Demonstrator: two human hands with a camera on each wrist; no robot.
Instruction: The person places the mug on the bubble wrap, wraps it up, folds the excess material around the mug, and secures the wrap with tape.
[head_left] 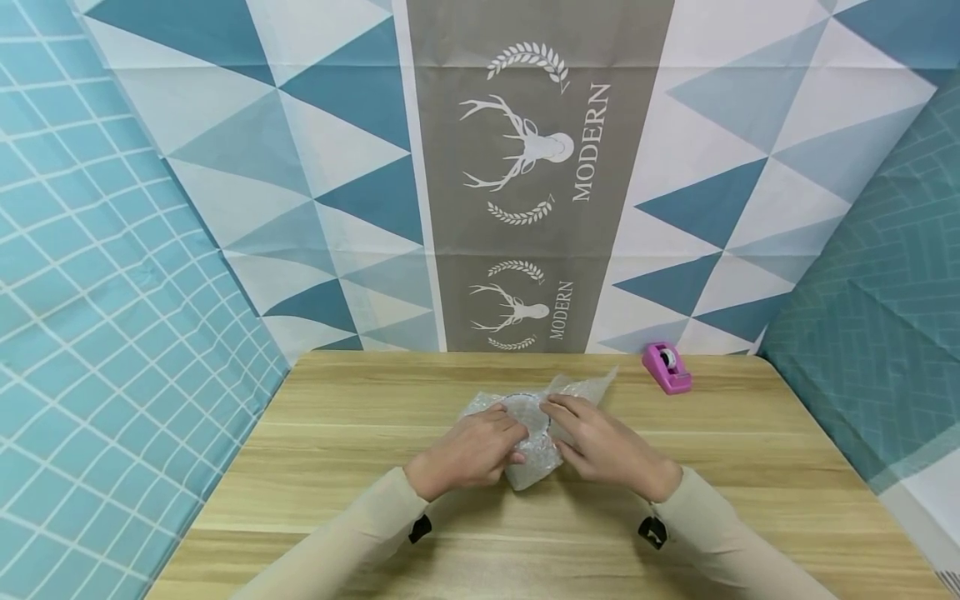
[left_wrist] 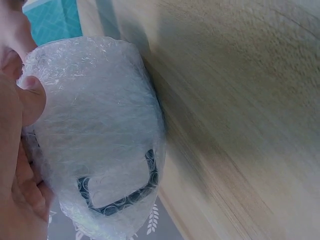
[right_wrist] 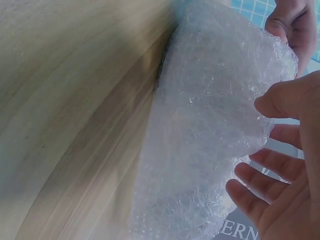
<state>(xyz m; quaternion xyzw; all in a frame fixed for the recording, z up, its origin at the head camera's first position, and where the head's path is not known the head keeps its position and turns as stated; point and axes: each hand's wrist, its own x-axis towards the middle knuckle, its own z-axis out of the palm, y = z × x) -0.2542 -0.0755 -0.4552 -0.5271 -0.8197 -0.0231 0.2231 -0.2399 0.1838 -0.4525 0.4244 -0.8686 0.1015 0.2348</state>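
A mug wrapped in bubble wrap [head_left: 534,450] stands near the middle of the table. Its dark-edged handle [left_wrist: 122,202] shows through the wrap in the left wrist view. My left hand [head_left: 480,446] grips the wrapped mug at its top, with the thumb [left_wrist: 33,100] bent over the rim. Opposite it, my right hand [head_left: 600,442] touches the wrap at the upper edge, its thumb [right_wrist: 280,100] on the film and its other fingers loosely bent and apart. A loose pointed flap of bubble wrap sticks out behind the right hand in the head view.
A pink tape dispenser [head_left: 667,367] with a roll in it sits at the far right of the wooden table [head_left: 360,467]. A patterned cloth [head_left: 517,167] with deer heads hangs behind the table's far edge. Blue cloths flank both sides.
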